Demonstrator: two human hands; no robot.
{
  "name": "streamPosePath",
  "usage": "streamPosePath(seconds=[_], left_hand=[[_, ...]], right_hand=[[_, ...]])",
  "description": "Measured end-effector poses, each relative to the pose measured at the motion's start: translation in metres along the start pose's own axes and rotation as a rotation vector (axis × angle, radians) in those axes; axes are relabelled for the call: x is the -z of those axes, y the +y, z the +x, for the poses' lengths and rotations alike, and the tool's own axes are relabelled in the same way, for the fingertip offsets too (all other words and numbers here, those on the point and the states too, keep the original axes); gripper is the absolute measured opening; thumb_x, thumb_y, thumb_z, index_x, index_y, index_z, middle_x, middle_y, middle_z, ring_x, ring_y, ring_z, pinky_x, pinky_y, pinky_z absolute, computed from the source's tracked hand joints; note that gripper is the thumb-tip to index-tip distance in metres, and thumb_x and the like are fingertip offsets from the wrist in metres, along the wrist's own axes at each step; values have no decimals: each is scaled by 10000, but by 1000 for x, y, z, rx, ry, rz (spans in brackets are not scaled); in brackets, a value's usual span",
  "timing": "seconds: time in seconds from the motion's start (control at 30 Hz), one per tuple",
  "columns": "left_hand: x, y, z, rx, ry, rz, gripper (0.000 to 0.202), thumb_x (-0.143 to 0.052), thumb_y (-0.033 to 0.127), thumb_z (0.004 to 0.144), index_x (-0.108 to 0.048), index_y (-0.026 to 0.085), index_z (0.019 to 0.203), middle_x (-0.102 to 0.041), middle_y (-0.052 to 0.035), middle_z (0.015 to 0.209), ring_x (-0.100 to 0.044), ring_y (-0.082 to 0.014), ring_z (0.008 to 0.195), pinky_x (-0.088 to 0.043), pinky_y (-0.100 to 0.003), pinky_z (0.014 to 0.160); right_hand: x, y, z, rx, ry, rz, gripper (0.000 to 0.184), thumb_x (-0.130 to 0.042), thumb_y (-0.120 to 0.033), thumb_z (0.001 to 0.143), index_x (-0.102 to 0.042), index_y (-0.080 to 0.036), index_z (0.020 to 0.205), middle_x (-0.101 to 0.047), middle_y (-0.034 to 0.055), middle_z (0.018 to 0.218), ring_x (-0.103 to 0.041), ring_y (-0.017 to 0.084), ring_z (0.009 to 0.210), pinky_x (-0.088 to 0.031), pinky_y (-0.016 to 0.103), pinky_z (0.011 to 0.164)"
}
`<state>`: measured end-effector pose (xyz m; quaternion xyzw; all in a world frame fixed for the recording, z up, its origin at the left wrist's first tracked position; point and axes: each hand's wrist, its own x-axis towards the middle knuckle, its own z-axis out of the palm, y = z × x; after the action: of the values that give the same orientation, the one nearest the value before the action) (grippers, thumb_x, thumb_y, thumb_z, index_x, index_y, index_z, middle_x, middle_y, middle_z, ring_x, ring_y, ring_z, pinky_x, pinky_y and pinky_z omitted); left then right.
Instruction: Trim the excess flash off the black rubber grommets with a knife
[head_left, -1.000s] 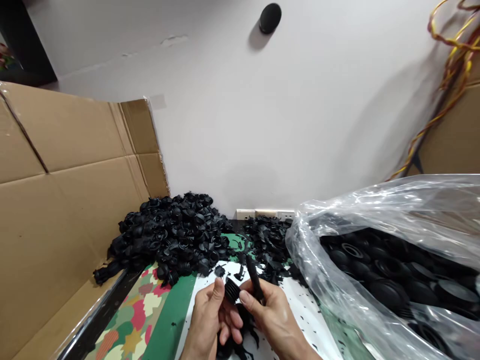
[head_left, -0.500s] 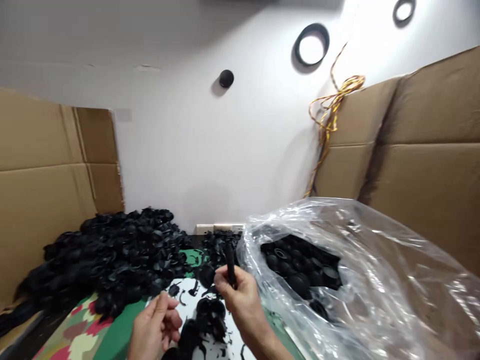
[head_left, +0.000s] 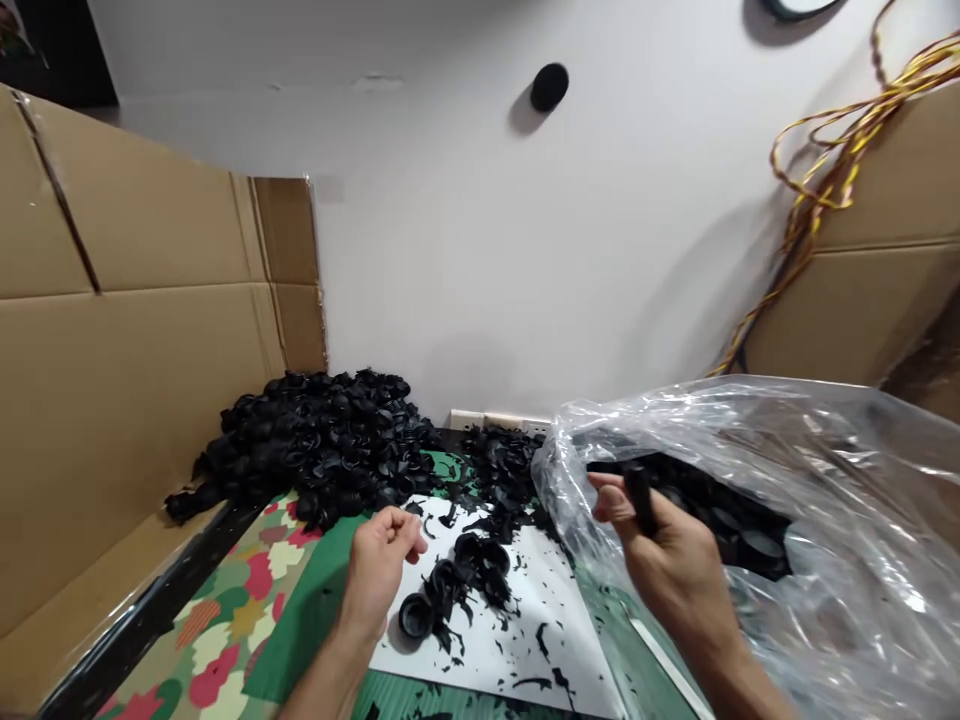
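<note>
My right hand [head_left: 664, 555] is closed round a black stick-like tool [head_left: 639, 493] that points upward, right at the mouth of a clear plastic bag [head_left: 825, 520] holding several black round rubber parts [head_left: 720, 510]. My left hand [head_left: 379, 565] hovers over the white sheet [head_left: 517, 620] with fingers curled loosely and nothing visible in them. Just to its right lies a small cluster of black rubber parts and trimmings [head_left: 457, 585]. A big pile of black ribbed rubber parts [head_left: 315, 445] sits at the back left.
Cardboard walls stand on the left [head_left: 127, 370] and at the right [head_left: 847, 300]. A heap of black scraps [head_left: 502, 465] lies by the white wall. Yellow-red wires [head_left: 832, 150] hang at the upper right. A camouflage-pattern mat [head_left: 240, 610] covers the table.
My right hand carried the black tool rightward to the bag's mouth. My left hand let go of the ribbed part it held a second ago and now hovers empty over the sheet.
</note>
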<state>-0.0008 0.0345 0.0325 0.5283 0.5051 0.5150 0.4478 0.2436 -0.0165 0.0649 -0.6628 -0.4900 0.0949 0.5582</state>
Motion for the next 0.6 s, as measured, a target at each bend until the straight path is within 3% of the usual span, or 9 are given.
streamPosePath(seconds=[0.1,0.17,0.23,0.3,0.4,0.47,0.6], left_hand=[[18,12,-12,-38,-136,143,98,-727,197,540,-643,194,592,-604,21,599,-526,-164,612,-374,-236,568],[29,15,-23,-78,-268,361,293,-754,117,452,-674,227,711,-627,21,739,-536,-194,701,-369,-244,603],[34,13,-32,-140,-369,564,385,-730,84,462,-663,253,801,-622,15,828,-535,-220,779,-364,-256,640],[33,7,-36,-165,-364,622,368,-682,53,496,-656,255,802,-615,19,803,-532,-218,777,-357,-262,651],[27,-3,-30,31,-220,312,216,-677,79,541,-648,211,710,-553,47,588,-502,-152,571,-323,-229,517],[21,-7,-21,180,-170,57,150,-711,222,601,-631,179,721,-508,62,492,-474,-115,445,-265,-204,416],[9,-3,-8,260,-181,-117,302,-649,445,695,-579,150,687,-578,12,486,-491,-86,349,-215,-167,329]], right_hand=[[-18,-4,-12,28,-218,58,304,-533,-441,711,-699,-192,766,-642,37,593,-583,230,586,-430,312,556],[-29,-5,-14,-10,-341,73,283,-534,-428,722,-699,-198,737,-659,46,624,-592,247,619,-425,328,569],[-39,-5,-15,-57,-430,102,284,-534,-427,736,-700,-197,748,-688,63,697,-606,269,681,-426,349,602],[-49,-8,-15,-92,-494,171,278,-549,-426,742,-700,-192,762,-704,71,768,-612,276,744,-428,360,648],[-61,-14,-15,-112,-547,293,267,-585,-419,736,-696,-176,751,-692,56,768,-599,249,750,-418,338,668],[-67,-17,-15,-134,-547,363,257,-590,-399,737,-693,-163,735,-648,31,688,-559,199,654,-396,299,607],[-76,-16,-22,-252,-558,516,248,-586,-380,730,-671,-148,704,-470,-37,516,-358,99,435,-271,233,434]])
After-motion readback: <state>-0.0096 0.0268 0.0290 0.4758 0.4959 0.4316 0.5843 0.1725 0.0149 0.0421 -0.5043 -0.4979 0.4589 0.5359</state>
